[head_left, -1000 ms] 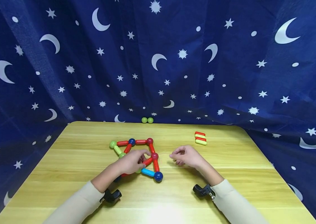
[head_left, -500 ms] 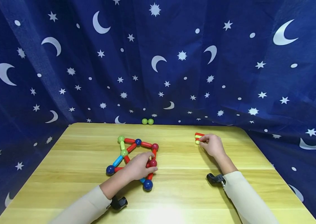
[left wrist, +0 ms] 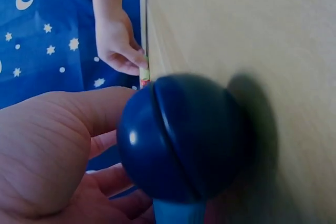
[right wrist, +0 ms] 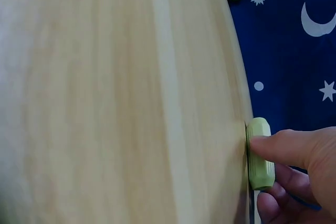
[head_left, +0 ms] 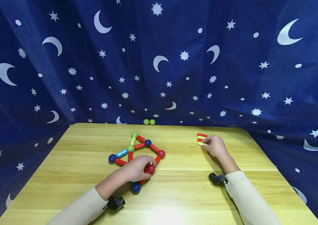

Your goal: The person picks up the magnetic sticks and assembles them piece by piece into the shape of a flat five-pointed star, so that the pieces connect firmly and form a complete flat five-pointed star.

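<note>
My left hand (head_left: 137, 167) is holding a crimson ball (head_left: 151, 169) on the right side of a frame (head_left: 130, 155) of balls and sticks, which is lying on the desk (head_left: 181, 193), left of its middle; a dark blue ball (left wrist: 184, 140) on the frame is sitting near that grip, with a blue stick (left wrist: 178, 213) meeting it; my right hand (head_left: 216, 146) is pinching a pale green stick (right wrist: 260, 166) between thumb and fingers, at a short row of sticks (head_left: 202, 135) towards the far right; I am thinking the neighbouring sticks could be coming along or skewing, if they are clinging together or my fingers are brushing them; the frame could be losing a joint if my left hand is twisting it too hard; two green balls (head_left: 146, 122) are resting at the far edge, where a knock could be sending them off
</note>
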`<state>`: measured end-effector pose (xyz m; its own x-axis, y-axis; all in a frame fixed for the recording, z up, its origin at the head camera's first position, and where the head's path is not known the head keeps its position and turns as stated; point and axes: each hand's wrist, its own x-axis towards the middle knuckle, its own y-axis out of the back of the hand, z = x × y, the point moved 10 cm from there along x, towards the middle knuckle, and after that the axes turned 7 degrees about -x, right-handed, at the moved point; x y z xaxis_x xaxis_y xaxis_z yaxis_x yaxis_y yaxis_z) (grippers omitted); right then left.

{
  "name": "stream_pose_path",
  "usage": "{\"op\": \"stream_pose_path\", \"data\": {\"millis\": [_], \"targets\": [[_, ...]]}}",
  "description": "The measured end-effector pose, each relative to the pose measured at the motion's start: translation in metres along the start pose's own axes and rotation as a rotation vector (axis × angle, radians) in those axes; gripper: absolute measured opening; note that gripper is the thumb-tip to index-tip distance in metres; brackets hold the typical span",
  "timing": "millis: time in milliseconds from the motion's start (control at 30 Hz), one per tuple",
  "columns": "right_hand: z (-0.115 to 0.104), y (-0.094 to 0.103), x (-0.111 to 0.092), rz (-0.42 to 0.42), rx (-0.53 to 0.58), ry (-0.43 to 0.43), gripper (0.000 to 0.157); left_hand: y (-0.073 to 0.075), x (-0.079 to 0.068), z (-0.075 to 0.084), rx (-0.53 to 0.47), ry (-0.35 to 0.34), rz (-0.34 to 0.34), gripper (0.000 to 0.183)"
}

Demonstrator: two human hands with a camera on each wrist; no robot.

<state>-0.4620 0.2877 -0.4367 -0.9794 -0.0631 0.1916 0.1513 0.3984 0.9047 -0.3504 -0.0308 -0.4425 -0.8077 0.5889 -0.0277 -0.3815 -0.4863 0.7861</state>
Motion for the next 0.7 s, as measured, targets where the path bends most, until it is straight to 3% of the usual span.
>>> {"op": "stream_pose_path", "data": {"millis": [333, 500, 700], "targets": [[-0.010, -0.002, -0.009, -0.005, 0.039, 0.010, 0.018, 0.003, -0.004, 0.001, -0.046, -0.027, -0.010, 0.025], [-0.038, -0.013, -0.025, -0.036, 0.153, 0.068, 0.018, 0.003, -0.004, 0.001, -0.075, -0.030, -0.008, 0.026], [-0.085, -0.032, -0.053, -0.128, 0.273, 0.162, 0.019, 0.003, -0.003, -0.002, -0.116, -0.007, -0.015, 0.027]]}}
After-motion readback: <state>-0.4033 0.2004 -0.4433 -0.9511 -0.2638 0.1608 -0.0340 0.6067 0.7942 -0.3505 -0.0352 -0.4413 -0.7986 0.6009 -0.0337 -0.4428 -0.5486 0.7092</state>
